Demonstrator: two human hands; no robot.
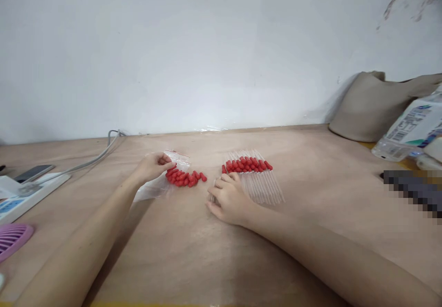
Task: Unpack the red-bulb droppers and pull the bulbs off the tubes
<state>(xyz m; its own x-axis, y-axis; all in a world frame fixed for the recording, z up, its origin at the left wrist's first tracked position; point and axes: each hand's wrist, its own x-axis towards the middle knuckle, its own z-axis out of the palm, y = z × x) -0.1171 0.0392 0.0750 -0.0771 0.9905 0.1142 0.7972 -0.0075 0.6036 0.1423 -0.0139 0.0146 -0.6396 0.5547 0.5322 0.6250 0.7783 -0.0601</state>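
Here: left hand (160, 164), red bulbs (182, 178) at fingertips, apparently picking; right hand (229, 199), curled, clear tubes (265, 187) alongside; both grips unclear; light pinch required next.

Soft light on the wall (207, 58); shadows across the tabletop (193, 247) (dark object (410, 191) pixelated).
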